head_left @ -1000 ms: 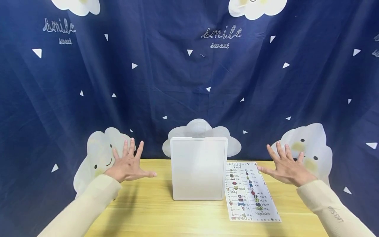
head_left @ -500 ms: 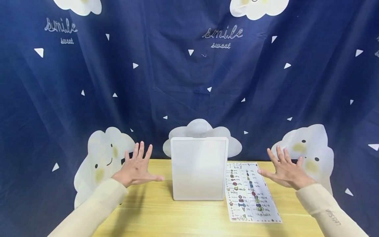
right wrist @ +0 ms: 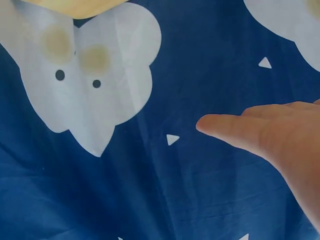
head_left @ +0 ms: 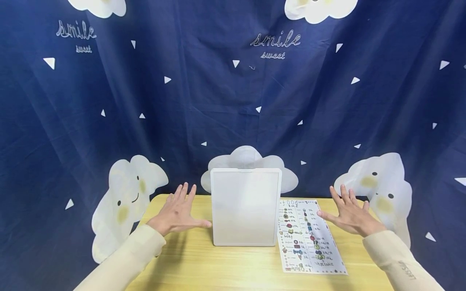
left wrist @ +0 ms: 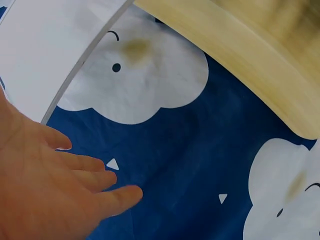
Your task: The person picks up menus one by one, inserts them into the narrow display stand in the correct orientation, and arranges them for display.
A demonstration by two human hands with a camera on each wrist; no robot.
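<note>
A: We are holding our left hand (head_left: 178, 212) just above the pale wooden tabletop (head_left: 204, 266), fingers straight and spread, gripping nothing. Its thumb is pointing toward the left edge of the upright white rectangular board (head_left: 246, 207), very near it; whether they are touching, we cannot tell.

B: And our right hand (head_left: 348, 216) is hovering on the other side, also flat and spread, holding nothing. It is sitting just past the right edge of the printed paper sheet with rows of small coloured food pictures (head_left: 307, 236), its thumb reaching over that edge.

A: The board is standing on its lower edge near the middle of the table, its plain face turned toward us, probably so we can work on it head-on. We are flanking it with both hands, which reads to us like being placed to take it by its sides.

B: The sheet is lying flat just right of the board, its left edge beside the board's foot, likely kept close for reference. As for containers, we are not seeing any bowl, box or tray here. Behind everything the dark blue cloth backdrop with white clouds (head_left: 233, 101) is hanging.
</note>
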